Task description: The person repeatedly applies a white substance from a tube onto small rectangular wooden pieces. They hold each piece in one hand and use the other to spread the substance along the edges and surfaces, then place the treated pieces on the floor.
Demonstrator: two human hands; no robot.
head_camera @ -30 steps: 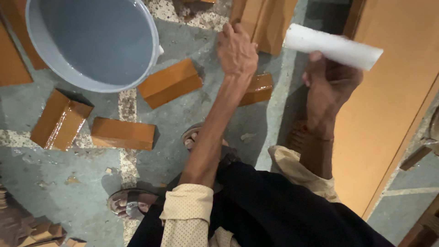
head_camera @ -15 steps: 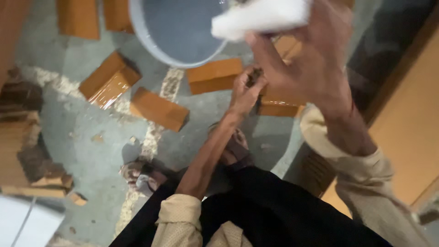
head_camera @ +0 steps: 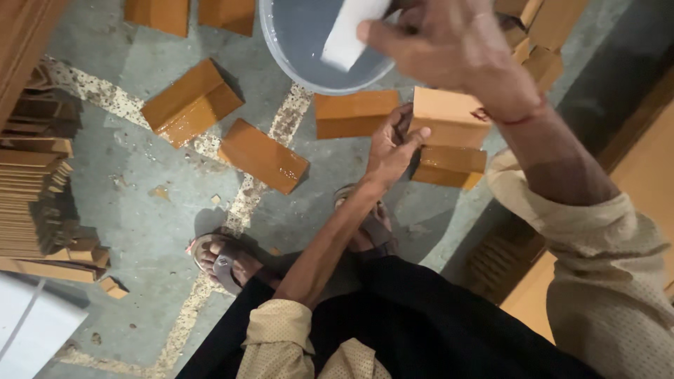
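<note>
My left hand (head_camera: 390, 149) reaches down to the floor and grips an orange-brown wooden block (head_camera: 451, 116), lifting it above another block (head_camera: 449, 167) that lies flat beneath it. My right hand (head_camera: 449, 43) is raised close to the camera and holds a white sheet-like piece (head_camera: 349, 35) over a grey round bucket (head_camera: 309, 67). My feet in sandals (head_camera: 223, 261) stand on the grey floor below.
Several glossy orange-brown wooden blocks (head_camera: 261, 156) lie scattered on the concrete floor around the bucket. A stack of thin wooden pieces (head_camera: 31, 203) stands at the left. A wooden panel (head_camera: 632, 182) lines the right side. A white object (head_camera: 31, 333) sits at the bottom left.
The view has shifted right and down. My right hand brought the white piece across, over the bucket. My left hand came down from the bucket's side and took hold of a block.
</note>
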